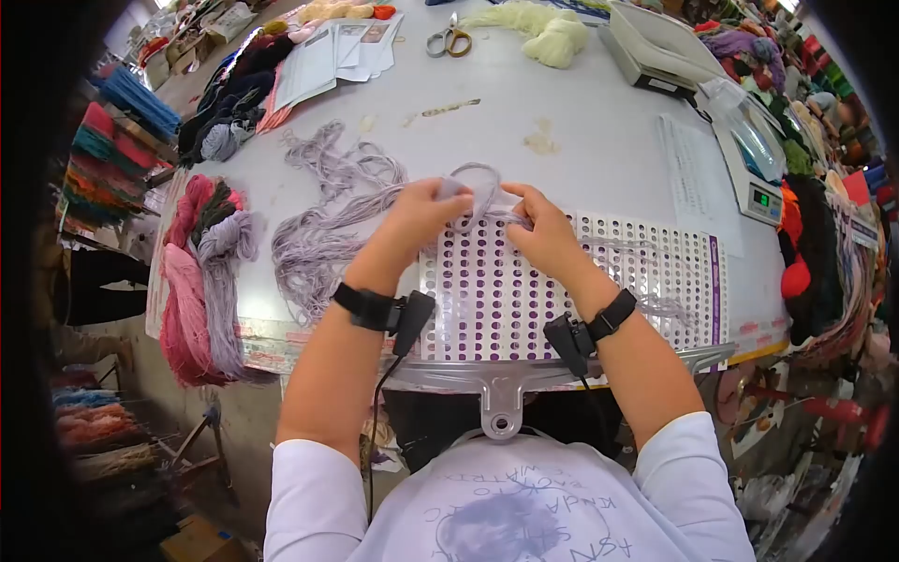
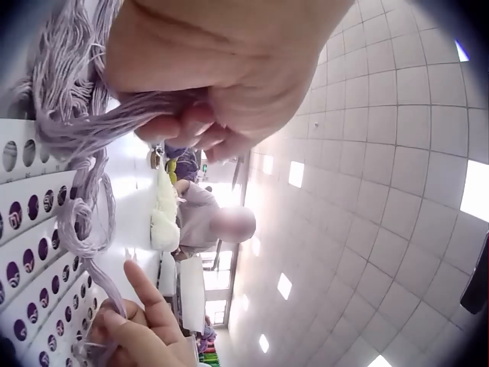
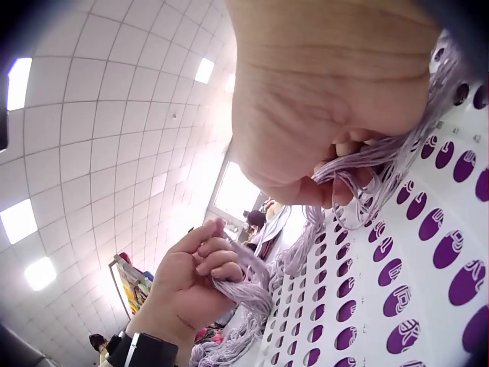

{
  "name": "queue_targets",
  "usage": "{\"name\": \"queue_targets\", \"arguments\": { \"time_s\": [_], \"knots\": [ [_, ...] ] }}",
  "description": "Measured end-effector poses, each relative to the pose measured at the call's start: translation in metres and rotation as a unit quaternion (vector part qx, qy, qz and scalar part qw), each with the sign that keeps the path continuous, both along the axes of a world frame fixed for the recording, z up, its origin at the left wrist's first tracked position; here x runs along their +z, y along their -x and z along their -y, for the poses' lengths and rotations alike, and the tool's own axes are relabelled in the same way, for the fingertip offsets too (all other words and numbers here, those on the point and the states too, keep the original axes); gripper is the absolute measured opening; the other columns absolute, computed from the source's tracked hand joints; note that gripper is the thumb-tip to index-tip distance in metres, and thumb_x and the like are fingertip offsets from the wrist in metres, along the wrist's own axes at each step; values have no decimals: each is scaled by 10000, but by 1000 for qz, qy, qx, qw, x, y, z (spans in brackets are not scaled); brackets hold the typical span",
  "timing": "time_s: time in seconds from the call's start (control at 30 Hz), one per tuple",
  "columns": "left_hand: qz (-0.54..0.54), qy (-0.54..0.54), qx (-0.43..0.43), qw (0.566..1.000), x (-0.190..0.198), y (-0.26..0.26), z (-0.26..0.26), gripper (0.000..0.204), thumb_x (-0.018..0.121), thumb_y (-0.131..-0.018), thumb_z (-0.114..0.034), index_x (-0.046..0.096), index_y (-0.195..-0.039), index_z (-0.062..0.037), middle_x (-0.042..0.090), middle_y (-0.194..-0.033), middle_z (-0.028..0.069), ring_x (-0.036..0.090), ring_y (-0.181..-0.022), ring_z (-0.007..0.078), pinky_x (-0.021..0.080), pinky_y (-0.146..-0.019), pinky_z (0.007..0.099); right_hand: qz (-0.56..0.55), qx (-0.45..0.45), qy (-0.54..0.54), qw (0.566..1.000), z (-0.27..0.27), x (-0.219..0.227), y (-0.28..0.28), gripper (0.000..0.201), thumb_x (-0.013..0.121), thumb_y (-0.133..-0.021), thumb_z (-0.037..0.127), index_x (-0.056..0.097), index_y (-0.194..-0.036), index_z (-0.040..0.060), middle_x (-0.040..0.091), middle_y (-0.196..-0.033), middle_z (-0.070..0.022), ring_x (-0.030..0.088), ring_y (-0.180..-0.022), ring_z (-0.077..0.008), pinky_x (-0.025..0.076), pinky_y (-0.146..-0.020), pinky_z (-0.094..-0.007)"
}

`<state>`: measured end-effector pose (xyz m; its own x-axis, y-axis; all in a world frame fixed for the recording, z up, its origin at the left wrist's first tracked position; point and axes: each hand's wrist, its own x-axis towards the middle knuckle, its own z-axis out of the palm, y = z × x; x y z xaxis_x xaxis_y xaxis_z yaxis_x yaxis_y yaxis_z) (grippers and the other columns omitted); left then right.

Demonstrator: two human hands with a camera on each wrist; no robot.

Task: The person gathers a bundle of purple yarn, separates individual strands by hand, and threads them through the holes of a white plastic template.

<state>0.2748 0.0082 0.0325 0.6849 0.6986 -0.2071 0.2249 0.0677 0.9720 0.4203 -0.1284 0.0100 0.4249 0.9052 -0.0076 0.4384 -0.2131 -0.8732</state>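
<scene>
Pale lilac yarn [image 1: 323, 253] lies in a loose tangle on the table, left of a white perforated card [image 1: 487, 342] with purple showing through its holes. My left hand [image 1: 419, 217] grips a bundle of these strands over the card's upper left. A few inches to the right, my right hand [image 1: 545, 236] pinches the yarn between thumb and fingers, its index finger raised in the left wrist view. Between the hands the strands form a loop with a loose knot [image 2: 80, 225]. Beyond my right hand, thin yarn ends [image 3: 428, 122] trail over the card.
Pink and lilac skeins [image 1: 192, 290] hang over the table's left edge. Scissors [image 1: 449, 42], cream yarn [image 1: 554, 42] and papers [image 1: 328, 61] lie at the back. Two scales stand on the right, the nearer scale [image 1: 760, 201] with a lit display. Across the table is another person [image 2: 200, 218].
</scene>
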Motion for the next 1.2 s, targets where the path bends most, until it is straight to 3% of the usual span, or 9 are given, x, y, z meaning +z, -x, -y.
{"name": "queue_targets", "arguments": {
  "time_s": [0.23,0.47,0.53,0.57,0.63,0.8,0.97,1.1,1.2],
  "knots": [
    [-271,-317,-72,906,-2,-45,1,369,646,-725,-328,642,-831,26,606,-635,158,613,-581,220,479,-561,334,14,11,-32,999,8,-1,3,548,556,-723,91,445,-1260,81,582,-796,-67,584,-722,-214,462,-687,-332],
    [-326,-331,-103,879,-6,-57,-2,331,653,-703,-265,628,-898,2,646,-800,161,644,-751,253,501,-663,351,42,13,-64,997,11,-2,5,566,535,-725,81,421,-1279,81,593,-802,-85,588,-699,-254,464,-681,-359],
    [-189,-129,-43,973,0,-46,-6,260,638,-724,-199,605,-897,-6,632,-796,114,610,-709,179,482,-636,310,37,14,-60,997,11,-3,4,571,531,-725,79,415,-1284,80,591,-793,-84,590,-707,-255,463,-680,-363],
    [-191,-131,-45,972,0,-40,-11,260,638,-724,-199,605,-897,-6,632,-796,114,610,-709,179,482,-636,310,35,11,-62,997,11,-3,3,571,531,-725,79,415,-1284,80,591,-793,-84,590,-707,-255,463,-680,-363],
    [37,36,15,999,6,-27,-13,191,596,-766,-155,589,-902,-22,605,-806,62,557,-710,123,450,-633,265,24,15,-55,998,10,-4,3,569,528,-726,76,417,-1285,79,585,-788,-83,587,-706,-258,463,-682,-364],
    [220,127,20,967,7,9,-28,128,551,-822,-130,594,-914,-53,620,-852,66,566,-816,149,429,-728,252,12,18,-47,999,8,-3,1,564,533,-728,77,421,-1281,71,576,-793,-72,582,-724,-244,463,-690,-353],
    [442,263,26,857,16,40,-41,140,519,-853,-115,552,-961,-33,599,-1020,110,589,-897,212,432,-884,350,-3,16,-39,999,7,-3,-3,563,543,-729,82,425,-1279,65,571,-800,-61,580,-750,-225,463,-701,-342],
    [440,255,122,853,17,53,-39,107,456,-871,1,515,-914,-77,541,-1194,165,600,-941,184,528,-806,303,-5,10,-18,1000,5,0,-3,555,546,-729,81,432,-1272,61,571,-800,-58,578,-748,-213,464,-706,-333],
    [416,280,10,865,5,47,-27,153,438,-861,56,468,-910,-85,512,-1237,175,642,-794,159,557,-649,249,-4,6,-15,1000,3,3,-3,543,545,-737,72,435,-1268,58,567,-795,-53,570,-733,-194,462,-706,-316]
  ]
}}
